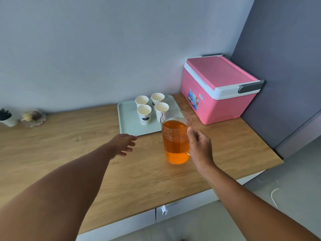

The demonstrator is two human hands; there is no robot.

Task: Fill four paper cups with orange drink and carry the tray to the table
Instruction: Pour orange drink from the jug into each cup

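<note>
1. Fingers [194,141] of the right hand [199,148] are curled around the handle of the clear pitcher [175,141], thumb on top near the rim, clamped on it.
2. Left of those fingers, the pitcher's ribbed body holds orange drink [175,146] up to roughly three quarters of its height; whether its base rests on the wooden counter [69,153] or is lifted just off it is hard to tell from this angle.
3. Fingers [129,146] of the left hand [121,145] are spread loosely apart, holding nothing, palm down above the counter.
4. Just beyond the left fingertips lies the near edge of the pale green tray [128,122]; the fingertips are close to it, apparently not touching.
5. Farther past both hands, four white paper cups [144,114] stand upright on the tray in a two-by-two cluster, all looking empty inside.
6. The pitcher's rim overlaps the near right cup in the view.
7. Beyond and to the right of the right fingers, a pink cooler box [220,89] with a closed lid sits on the counter against the grey wall, near the tray's right edge.
8. Far to the left of the left fingers stand a small potted plant [6,117] and a glass dish [33,117], both blurred.
</note>
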